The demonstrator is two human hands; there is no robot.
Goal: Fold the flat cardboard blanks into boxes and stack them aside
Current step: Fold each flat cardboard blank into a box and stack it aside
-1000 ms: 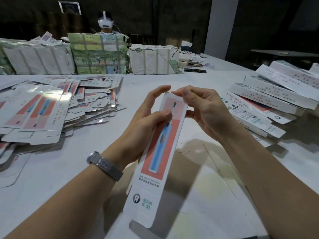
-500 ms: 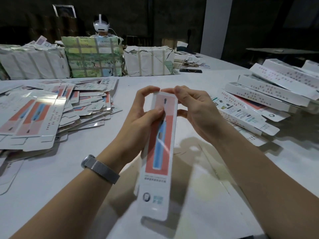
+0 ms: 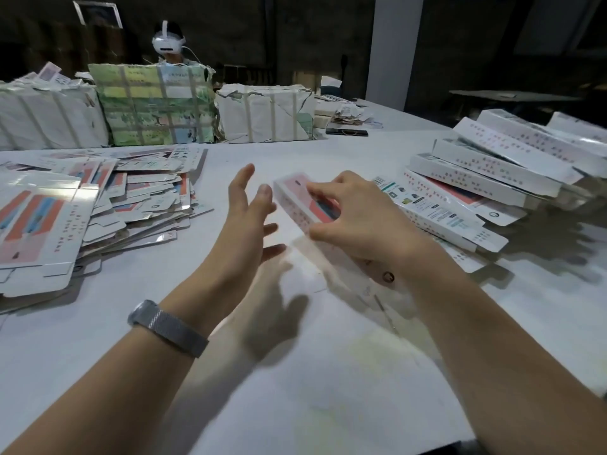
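My right hand (image 3: 354,218) grips a folded white box with a pink and blue front (image 3: 295,205), holding it low over the white table (image 3: 295,372) at centre, its far end pointing away from me. My left hand (image 3: 246,218) is just left of the box with fingers spread and holds nothing. A loose heap of flat blanks (image 3: 98,205) covers the table's left side. A stack of folded boxes (image 3: 486,178) lies to the right, just beyond my right hand.
Wrapped paper bundles (image 3: 154,106) line the far edge of the table. Behind them sits a person wearing a white headset (image 3: 167,44). A dark flat phone-like object (image 3: 346,132) lies at the far right near loose papers. A white pillar (image 3: 394,50) stands behind.
My left hand let go of the box and spread open. My right hand swung the box from upright in front of me down and rightward toward the stack of folded boxes.
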